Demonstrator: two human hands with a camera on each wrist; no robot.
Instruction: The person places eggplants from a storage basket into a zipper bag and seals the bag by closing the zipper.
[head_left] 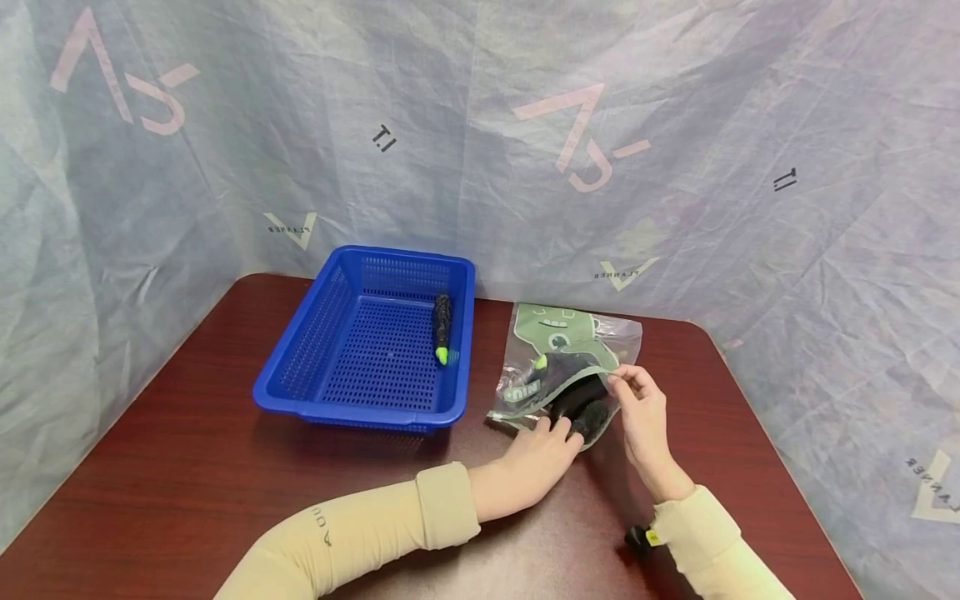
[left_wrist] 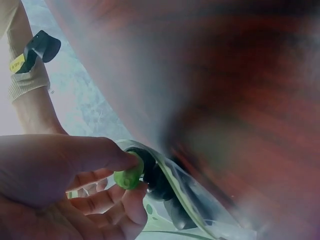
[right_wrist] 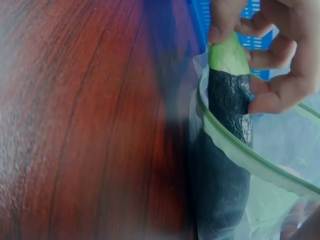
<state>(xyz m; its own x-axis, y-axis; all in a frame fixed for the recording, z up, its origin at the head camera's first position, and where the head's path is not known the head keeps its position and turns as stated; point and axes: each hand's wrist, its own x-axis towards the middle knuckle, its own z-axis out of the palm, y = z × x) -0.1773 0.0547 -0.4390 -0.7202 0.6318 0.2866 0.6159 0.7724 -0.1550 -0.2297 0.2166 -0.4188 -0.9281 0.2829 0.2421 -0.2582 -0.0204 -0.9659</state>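
One dark vegetable (right_wrist: 230, 97) sits partly inside an open zip bag (head_left: 558, 321) on the worktop (head_left: 202, 450), its green end pinched between the fingers of our left hand (head_left: 534, 462), while our right hand (head_left: 645, 425) clamps the bag's edge between its fingers. We judge the work part-done: other dark shapes (head_left: 579, 395) show in the bag, its mouth is unsealed, and a similar vegetable (head_left: 442, 323) lies in the blue basket (head_left: 360, 414).
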